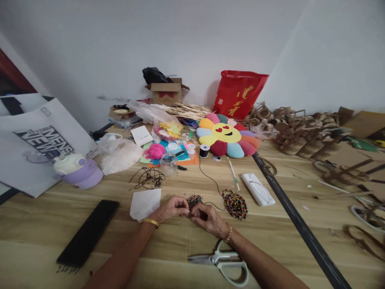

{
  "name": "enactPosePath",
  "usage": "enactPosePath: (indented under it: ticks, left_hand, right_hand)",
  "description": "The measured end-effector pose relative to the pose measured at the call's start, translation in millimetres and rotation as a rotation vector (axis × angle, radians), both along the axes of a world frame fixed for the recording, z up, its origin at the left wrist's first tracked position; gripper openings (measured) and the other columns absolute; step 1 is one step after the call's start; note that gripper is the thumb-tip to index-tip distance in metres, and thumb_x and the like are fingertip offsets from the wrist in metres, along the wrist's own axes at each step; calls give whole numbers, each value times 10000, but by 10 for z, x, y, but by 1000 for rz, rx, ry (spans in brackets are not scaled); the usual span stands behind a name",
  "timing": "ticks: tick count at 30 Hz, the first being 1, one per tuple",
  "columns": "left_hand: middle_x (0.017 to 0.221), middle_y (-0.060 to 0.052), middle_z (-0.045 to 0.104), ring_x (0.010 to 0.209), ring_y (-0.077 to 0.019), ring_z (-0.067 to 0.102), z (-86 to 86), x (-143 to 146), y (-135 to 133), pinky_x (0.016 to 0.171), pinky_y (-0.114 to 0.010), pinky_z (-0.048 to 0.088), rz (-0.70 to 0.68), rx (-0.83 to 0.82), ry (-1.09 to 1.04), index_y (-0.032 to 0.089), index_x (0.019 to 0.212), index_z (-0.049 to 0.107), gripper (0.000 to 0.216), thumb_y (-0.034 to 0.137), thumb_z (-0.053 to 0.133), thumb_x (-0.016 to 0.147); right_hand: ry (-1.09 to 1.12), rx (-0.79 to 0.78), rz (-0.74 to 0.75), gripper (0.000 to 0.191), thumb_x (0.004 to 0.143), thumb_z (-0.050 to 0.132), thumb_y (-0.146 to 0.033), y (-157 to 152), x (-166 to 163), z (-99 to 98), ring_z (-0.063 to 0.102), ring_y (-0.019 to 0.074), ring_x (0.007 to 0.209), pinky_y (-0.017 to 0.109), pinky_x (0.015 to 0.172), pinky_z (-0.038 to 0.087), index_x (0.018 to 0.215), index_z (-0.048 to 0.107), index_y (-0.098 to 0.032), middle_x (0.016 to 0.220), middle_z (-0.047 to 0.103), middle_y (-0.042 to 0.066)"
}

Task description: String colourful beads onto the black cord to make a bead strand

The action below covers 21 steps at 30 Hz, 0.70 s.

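Note:
My left hand (172, 208) and my right hand (207, 218) meet at the middle of the wooden table (285, 224), fingers pinched together. Between them sits a small cluster of multicoloured beads (194, 200), held at the fingertips. A black thread (210, 176) runs from the hands up to a black thread spool (204, 150). A larger beaded piece (235, 204) lies just right of my right hand. What the right fingers pinch is too small to make out.
Scissors (224, 263) lie near my right forearm. A black phone (88, 233), a white paper (145, 203), a tangle of black cord (148, 178), a clear jar (169, 163), a flower cushion (225, 135), a white packet (258, 188) and wooden craft frames (300, 128) surround the spot.

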State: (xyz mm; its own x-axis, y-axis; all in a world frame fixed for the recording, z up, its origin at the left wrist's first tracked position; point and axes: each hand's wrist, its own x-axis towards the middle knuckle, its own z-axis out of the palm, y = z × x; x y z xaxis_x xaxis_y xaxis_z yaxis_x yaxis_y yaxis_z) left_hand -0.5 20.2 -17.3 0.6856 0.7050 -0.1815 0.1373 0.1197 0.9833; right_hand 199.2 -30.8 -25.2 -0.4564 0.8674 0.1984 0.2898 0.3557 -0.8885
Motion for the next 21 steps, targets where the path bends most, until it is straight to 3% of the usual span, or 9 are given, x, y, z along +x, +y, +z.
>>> enactPosePath:
  ticks: [8,15,21]
  left_hand:
    - [636,13,569,598,-99,493,34,-5,-23,589,-216,377,7,-12,-6,118,702,603,344,436,729,663]
    - [609,3,580,573,-102,499,60,-32,9,585,-226,398,208,37,-4,118,694,596,358,461,699,684]
    - [635,-6,599,606,-116,505,-53,-80,64,584,-226,394,290,198,70,118,717,631,259,375,667,728]
  right_hand:
    - [-24,111,-19,136,854,538,-237,30,19,-1,501,115,619,209,570,396,763,600,-157,714,565,16]
    - [67,-75,-102,159,863,535,-287,39,17,-25,419,81,485,184,461,335,771,562,-161,598,481,-36]
    - [61,-89,-142,194,862,531,-325,39,21,9,419,96,519,197,470,333,764,564,-160,585,477,-28]
